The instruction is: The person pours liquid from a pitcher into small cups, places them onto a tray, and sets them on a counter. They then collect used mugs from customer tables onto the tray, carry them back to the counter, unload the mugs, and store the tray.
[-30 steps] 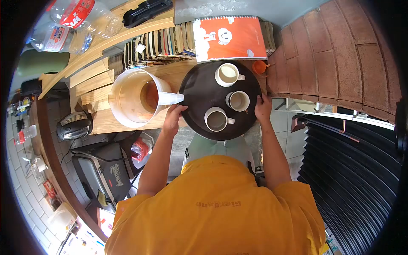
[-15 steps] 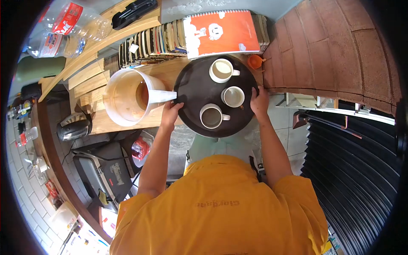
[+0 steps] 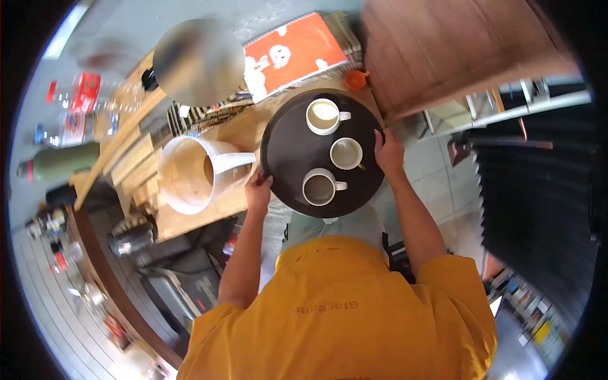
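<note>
A round dark brown tray is held level in front of my body. My left hand grips its left rim, and my right hand grips the right rim. Three white cups stand upright on it: a top cup, a middle cup and a lower cup. The top one looks pale inside, the lower one greyish; their contents are hard to make out. Just left of the tray stands a large translucent plastic pitcher, its handle pointing toward the tray's edge.
A wooden counter lies beyond and left, bearing an orange spiral notebook on a row of books and a small orange cup. Plastic bottles and a metal kettle are at left. A brown panel rises at right.
The view has turned, with the counter and notebook now slanting. The tray stays in both hands with the cups on it, slightly lower in view.
</note>
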`<state>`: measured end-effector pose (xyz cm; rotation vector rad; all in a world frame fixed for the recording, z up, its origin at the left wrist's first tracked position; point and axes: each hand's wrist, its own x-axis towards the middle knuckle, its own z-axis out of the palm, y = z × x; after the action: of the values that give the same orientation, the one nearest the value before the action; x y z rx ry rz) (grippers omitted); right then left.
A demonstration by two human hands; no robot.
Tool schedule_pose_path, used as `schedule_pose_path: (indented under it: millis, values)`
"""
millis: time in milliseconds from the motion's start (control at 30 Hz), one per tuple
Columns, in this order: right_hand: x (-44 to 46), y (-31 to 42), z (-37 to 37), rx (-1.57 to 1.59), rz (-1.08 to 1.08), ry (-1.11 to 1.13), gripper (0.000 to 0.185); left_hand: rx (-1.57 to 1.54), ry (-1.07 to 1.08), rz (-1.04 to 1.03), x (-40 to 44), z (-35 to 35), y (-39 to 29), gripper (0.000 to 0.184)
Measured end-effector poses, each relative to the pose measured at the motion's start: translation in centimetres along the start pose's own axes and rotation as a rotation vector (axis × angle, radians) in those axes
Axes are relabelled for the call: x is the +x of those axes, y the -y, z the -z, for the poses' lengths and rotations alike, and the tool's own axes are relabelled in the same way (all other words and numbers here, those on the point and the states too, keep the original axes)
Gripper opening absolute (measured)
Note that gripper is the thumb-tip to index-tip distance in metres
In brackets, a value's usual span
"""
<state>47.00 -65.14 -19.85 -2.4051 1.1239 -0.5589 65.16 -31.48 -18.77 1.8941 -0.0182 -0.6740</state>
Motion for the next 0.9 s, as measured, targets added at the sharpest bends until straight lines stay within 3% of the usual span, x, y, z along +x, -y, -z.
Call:
schedule_pose_path:
  millis: [100, 267, 433, 700, 900]
  values:
    - [-4.9, 0.8, 2.8, 0.018, -0.062, -0.124, 0.026, -0.028, 0.055, 0.051, -0.5, 1.0, -0.9, 0.046]
    - [-15.2, 2.1, 7.5, -0.057, -0.309, -0.313, 0.023, 0.088, 0.312, -0.072, -1.3, 1.9, -4.4, 0.045]
    - [-26.3, 5.1, 14.3, -0.133, -0.641, -0.508, 0.025, 0.176, 0.607, -0.192, -4.5, -1.7, -7.2, 0.042]
    - [-46.1, 8.8, 22.7, -0.292, -1.01, -0.883, 0.022, 0.392, 1.091, -0.307, -17.9, -11.7, -10.2, 0.043]
    - [-60.8, 14.3, 25.6, -0.418, -1.354, -1.116, 0.024, 0.472, 1.489, -0.468, -29.6, -17.7, -6.0, 0.044]
